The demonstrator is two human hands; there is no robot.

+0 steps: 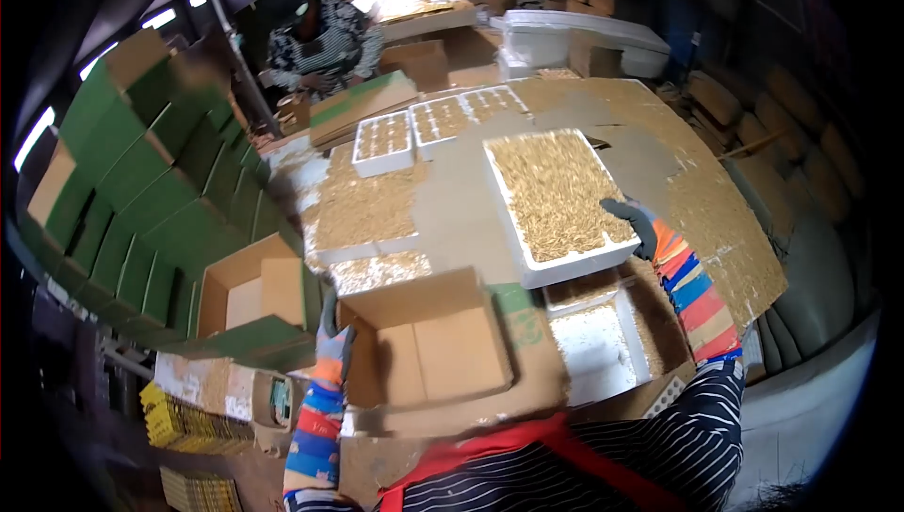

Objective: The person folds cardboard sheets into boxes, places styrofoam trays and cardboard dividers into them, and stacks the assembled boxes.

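Note:
My right hand (637,224), in a dark glove, grips the right rim of a white foam tray (576,272). Its thumb lies over the short straw-coloured pieces (551,192) that fill the tray; the other fingers are mostly hidden. The tray is tilted above a white foam container (593,347). On the left, my gloved left hand (334,335) grips the side wall of an open cardboard box (433,357), whose visible inside holds nothing. Both forearms wear colourful striped sleeves.
Green cardboard boxes (160,173) are stacked at left, near another open box (235,296). Several foam trays with pieces, one pointed out here (384,145), line the table's far side (452,183). A co-worker (325,41) is beyond. Sacks (791,173) lie at right.

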